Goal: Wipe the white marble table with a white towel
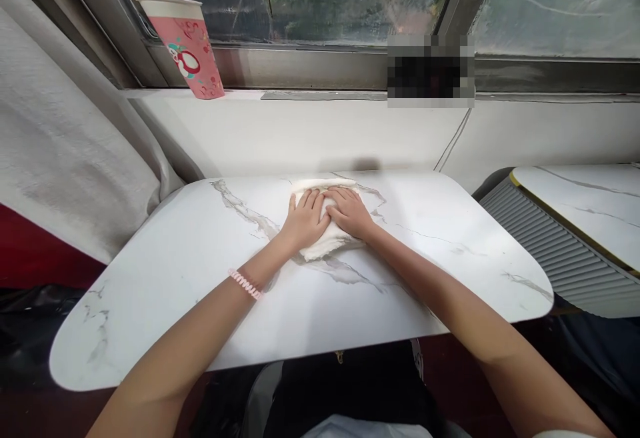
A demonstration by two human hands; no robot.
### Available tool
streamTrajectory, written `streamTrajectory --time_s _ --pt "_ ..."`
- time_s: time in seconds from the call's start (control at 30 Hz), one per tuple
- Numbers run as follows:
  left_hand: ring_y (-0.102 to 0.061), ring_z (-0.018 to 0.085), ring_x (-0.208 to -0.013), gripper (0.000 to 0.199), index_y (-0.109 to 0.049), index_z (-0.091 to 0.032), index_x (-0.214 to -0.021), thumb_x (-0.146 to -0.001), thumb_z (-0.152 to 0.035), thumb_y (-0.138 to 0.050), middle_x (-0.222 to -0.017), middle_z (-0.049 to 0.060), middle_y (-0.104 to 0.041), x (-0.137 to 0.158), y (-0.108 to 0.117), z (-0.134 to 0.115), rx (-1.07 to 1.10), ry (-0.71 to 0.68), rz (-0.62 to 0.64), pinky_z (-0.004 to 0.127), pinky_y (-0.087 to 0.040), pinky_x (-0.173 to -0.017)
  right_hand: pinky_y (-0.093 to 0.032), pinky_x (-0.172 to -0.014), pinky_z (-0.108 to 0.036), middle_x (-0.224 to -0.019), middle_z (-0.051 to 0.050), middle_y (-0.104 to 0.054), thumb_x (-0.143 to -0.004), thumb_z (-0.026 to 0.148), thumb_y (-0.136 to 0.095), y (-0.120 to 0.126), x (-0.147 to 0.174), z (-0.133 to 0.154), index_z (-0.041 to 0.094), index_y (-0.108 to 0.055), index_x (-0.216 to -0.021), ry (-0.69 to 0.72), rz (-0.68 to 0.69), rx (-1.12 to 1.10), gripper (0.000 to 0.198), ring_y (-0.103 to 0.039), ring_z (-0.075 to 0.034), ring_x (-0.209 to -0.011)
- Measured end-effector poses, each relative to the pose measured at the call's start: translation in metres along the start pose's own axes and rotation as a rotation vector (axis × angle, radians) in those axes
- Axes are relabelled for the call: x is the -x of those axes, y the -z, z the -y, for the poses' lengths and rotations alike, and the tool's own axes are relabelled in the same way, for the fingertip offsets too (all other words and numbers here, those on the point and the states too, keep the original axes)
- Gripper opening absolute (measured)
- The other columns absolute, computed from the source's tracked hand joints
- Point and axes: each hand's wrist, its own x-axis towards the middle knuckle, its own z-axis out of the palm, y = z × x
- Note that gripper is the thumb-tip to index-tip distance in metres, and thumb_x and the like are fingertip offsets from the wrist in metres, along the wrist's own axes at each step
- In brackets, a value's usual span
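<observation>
A white cloth [327, 249] is laid on the marbled white surface [165, 271], toward its far edge. It is touched from above by the left hand [305, 220] and the right hand [351, 211], placed side by side. The fingers [313, 198] of both are released and stretched out over it. A pink cup [200, 68] is seen on the window sill [325, 96].

The cloth [325, 249] looks matt (roughish, too); the tabletop [165, 258], smooth, glossy.

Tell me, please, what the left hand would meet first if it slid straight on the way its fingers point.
Past the white cloth beneath it, the left hand would probably meet the white wall behind the table, though depth is unclear.
</observation>
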Motion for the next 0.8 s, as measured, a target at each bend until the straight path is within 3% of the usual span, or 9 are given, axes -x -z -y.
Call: streamTrajectory --time_s 0.43,0.6,0.8 --pt "-0.032 0.033 -0.143 0.055 -0.043 -0.005 -0.144 -0.099 -0.033 -0.026 -0.152 0.020 -0.040 0.112 0.018 -0.026 -0.126 -0.121 -0.029 0.059 -0.027 -0.115 -0.028 -0.116 -0.051 -0.137 -0.012 -0.056 -0.094 0.025 -0.038 0.007 0.099 0.069 0.017 -0.055 -0.131 0.082 -0.025 -0.011 0.042 -0.045 -0.025 -0.131" --pt "-0.033 0.034 -0.143 0.058 -0.042 0.000 -0.143 -0.100 -0.033 -0.021 -0.152 0.021 -0.039 0.146 0.026 -0.022 -0.195 -0.100 -0.042 0.059 -0.029 -0.114 -0.025 -0.119 -0.049 -0.139 -0.013 -0.054 -0.093 0.024 -0.039 0.001 0.109 0.096 0.013 -0.053 -0.133 0.115 0.043 -0.041 0.044 -0.043 -0.025 -0.133" --pt "-0.032 0.031 -0.144 0.059 -0.040 -0.003 -0.145 -0.101 -0.036 -0.019 -0.154 0.018 -0.037 0.158 0.034 0.000 -0.224 -0.084 0.005 0.056 -0.028 -0.116 -0.022 -0.120 -0.049 -0.140 -0.014 -0.053 -0.092 0.022 -0.039 -0.010 0.100 0.116 0.012 -0.052 -0.134 0.113 0.094 -0.060 0.045 -0.041 -0.026 -0.134"
